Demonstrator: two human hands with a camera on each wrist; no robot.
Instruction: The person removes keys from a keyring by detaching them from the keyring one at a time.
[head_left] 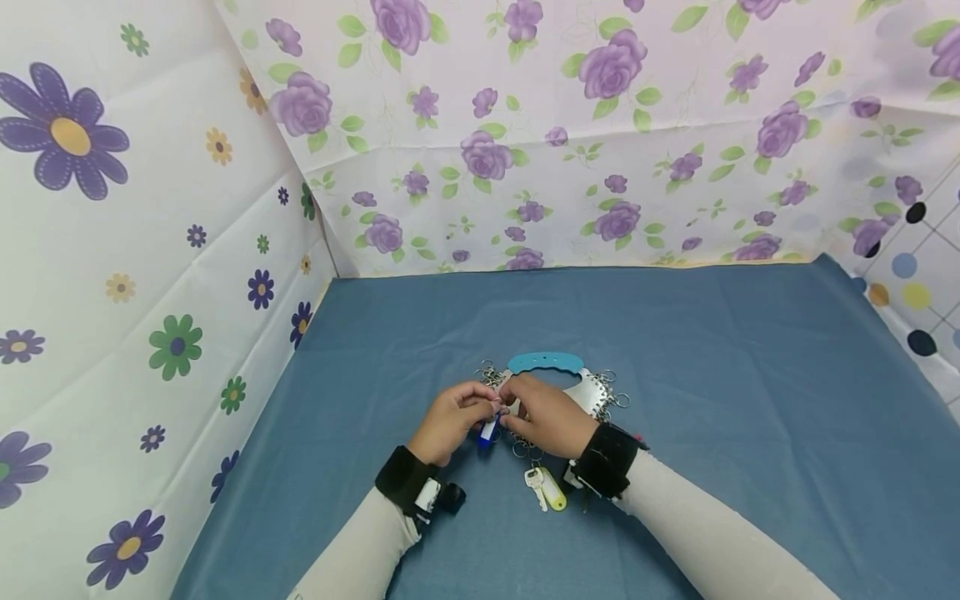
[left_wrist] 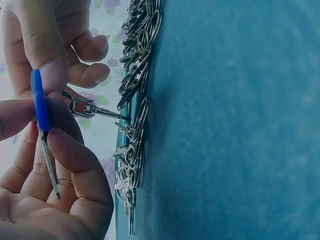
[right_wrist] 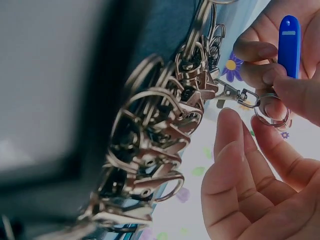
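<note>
In the head view a silver metal plate (head_left: 583, 395) with a light-blue strap-like top (head_left: 546, 361) lies on the cloth, its edge lined with swivel clips and split rings (right_wrist: 165, 107). My left hand (head_left: 450, 422) pinches a ring (right_wrist: 275, 123) with a blue key tag (right_wrist: 289, 47) beside its thumb. My right hand (head_left: 553, 418) meets it there, its fingertips at the same ring. This ring hangs from a swivel clip (left_wrist: 87, 108) still joined to the row. A thin metal piece (left_wrist: 50, 165), like a key edge-on, extends from the tag in the left wrist view.
Below the plate, a silver key (head_left: 536, 486) and a yellow key tag (head_left: 553, 490) hang from one ring. Blue cloth (head_left: 720, 400) covers the table. Flower-printed sheets (head_left: 480, 158) stand behind and to the left. A black strap (head_left: 606, 461) with a camera wraps the right wrist.
</note>
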